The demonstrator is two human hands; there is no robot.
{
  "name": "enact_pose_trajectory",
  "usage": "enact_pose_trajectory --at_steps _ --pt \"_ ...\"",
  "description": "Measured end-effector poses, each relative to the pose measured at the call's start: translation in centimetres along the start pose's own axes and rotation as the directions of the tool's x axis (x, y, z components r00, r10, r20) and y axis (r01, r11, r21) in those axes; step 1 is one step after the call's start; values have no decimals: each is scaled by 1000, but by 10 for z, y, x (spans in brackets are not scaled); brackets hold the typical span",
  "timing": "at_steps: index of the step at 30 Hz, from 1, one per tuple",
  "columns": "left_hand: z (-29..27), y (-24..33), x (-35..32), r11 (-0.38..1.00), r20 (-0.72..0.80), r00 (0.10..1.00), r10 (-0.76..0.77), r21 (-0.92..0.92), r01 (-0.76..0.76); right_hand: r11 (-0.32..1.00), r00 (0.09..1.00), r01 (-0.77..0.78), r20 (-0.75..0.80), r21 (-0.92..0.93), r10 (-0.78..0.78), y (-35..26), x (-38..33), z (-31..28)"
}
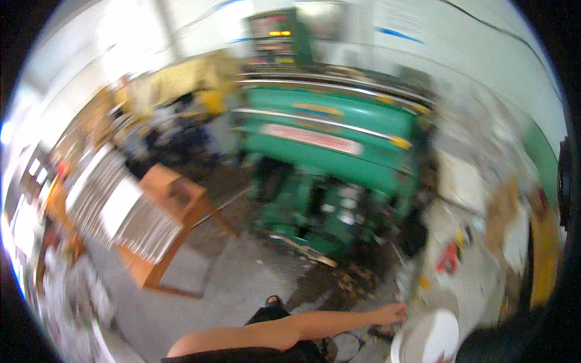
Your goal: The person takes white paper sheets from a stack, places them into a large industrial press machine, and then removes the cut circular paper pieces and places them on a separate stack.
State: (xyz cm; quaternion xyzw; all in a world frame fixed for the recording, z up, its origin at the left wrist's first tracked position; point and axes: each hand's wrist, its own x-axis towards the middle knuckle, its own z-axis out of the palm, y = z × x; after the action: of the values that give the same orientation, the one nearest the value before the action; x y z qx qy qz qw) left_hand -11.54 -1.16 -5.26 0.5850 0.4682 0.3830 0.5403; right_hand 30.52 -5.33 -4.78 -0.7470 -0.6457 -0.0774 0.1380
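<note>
1. I saw one person with two hands. One bare left arm reached across from left to right, low down.
2. The one left hand (392, 313) was at the end of that arm, just beside the white round thing. It was too blurry for me to tell if it was wide, narrow or holding something.
3. Only a small bit of the one right hand (440, 358) showed, at the near edge of the white round thing. I could not tell how tightly it held on, or if it held at all.
4. There was one white round thing (431, 333), low on the right, close to both hands. It was beside the pale table (478, 291) or over it; I could not tell which.
5. One red thing (448, 259) lay on that table, farther from the person than the hands were.
6. One big green machine (315, 142) stood ahead, with at least two shiny long bars across it.
7. One box with lights (272, 37) was up above the machine. Two of its lights glowed orange-yellow.
8. One pile of pale sheets (121, 202) leaned on one orange wooden stand (172, 190) to the left. The sheets were too many and too blurry to count.
9. One dark shoe (274, 302) with toes peeking out was on the gray floor (242, 284).
</note>
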Motion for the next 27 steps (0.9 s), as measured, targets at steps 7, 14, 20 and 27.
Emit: enact_pose_trajectory --at_steps 7,14,20,27 --pt "-378 26 -322 569 -863 470 184 483 666 985 989 8 -149 171 18 -180 -29 -127" --pt "-490 90 -823 600 -286 -851 441 -611 517 889 931 300 97 346 -352 -361 -52 -122" --pt "-506 74 -936 943 -785 -534 -315 -322 -82 507 792 -56 348 860 -502 -512 -127 -63" --pt "-399 116 -912 914 -874 -425 -237 -52 -403 701 363 304 603 645 -711 -627 -172 -112"
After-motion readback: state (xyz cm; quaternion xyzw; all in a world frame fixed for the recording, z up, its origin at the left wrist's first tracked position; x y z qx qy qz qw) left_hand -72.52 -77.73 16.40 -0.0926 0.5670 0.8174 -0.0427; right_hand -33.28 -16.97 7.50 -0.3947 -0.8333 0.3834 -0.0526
